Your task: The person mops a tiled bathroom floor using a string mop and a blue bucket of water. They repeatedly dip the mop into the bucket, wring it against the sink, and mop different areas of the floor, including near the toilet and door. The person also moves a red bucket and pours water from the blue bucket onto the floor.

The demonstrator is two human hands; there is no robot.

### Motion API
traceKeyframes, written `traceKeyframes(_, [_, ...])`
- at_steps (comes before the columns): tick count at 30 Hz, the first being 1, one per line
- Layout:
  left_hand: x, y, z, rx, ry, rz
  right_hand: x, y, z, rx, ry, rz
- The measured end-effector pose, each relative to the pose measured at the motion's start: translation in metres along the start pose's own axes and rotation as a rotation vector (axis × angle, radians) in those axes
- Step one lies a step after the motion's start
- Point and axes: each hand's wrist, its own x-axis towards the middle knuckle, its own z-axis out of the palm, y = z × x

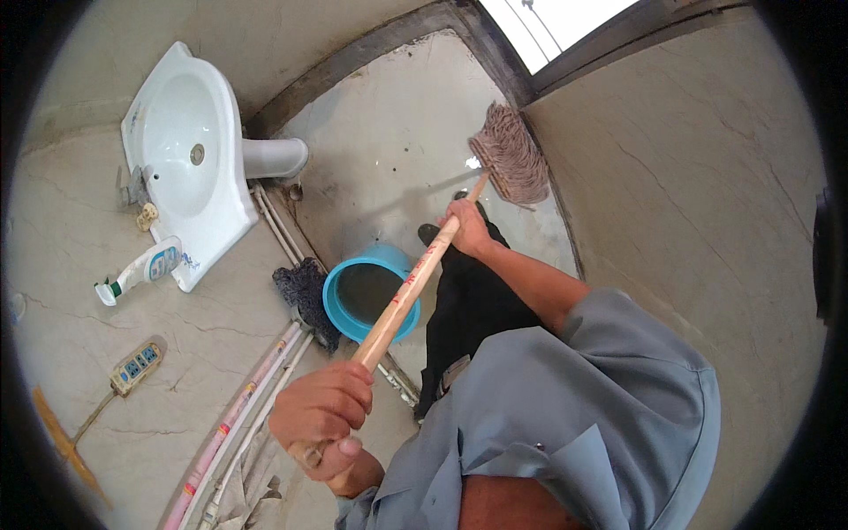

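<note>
A mop's wooden handle (414, 281), bearing red writing, runs diagonally across the middle of the view. My left hand (324, 424) is closed around its upper end, at the lower left of the picture. Farther down the shaft, close to the mop head, my right hand (468, 226) grips it too. The brownish string mop head (510, 156) lies spread on the pale floor (371, 119) near the right wall. A blue plastic bucket (330, 301) holding dark, murky water stands below the shaft, to the left of my legs.
A white pedestal washbasin (242, 199) stands at upper left, with a spray bottle (159, 262) on its edge. A dark fluffy mop head (308, 298) and several poles (228, 424) lean by the left wall, near a power strip (137, 368). A doorway or window frame (530, 86) is at top right.
</note>
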Motion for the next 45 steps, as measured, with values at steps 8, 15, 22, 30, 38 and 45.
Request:
traceKeyframes(8, [-0.011,0.040,-0.042,0.169,-0.054,0.127,0.041,-0.075,0.110,0.255,0.129,-0.186])
traceKeyframes(15, [0.019,0.063,-0.014,0.333,-0.235,0.151,0.054,-0.176,0.183,0.571,0.086,-0.378])
traceKeyframes(22, [0.002,0.090,0.007,0.427,-0.220,0.194,0.054,-0.238,0.186,0.673,-0.025,-0.353])
traceKeyframes(30, [-0.020,0.189,0.005,0.444,-0.242,0.238,0.024,-0.287,0.102,0.563,-0.013,-0.369])
traceKeyframes(38, [-0.044,0.210,-0.014,0.120,-0.364,0.658,0.009,-0.281,0.001,0.335,0.019,-0.424])
traceKeyframes(45, [-0.061,0.141,-0.036,0.082,-0.111,0.585,0.022,-0.180,-0.063,0.050,0.031,-0.337])
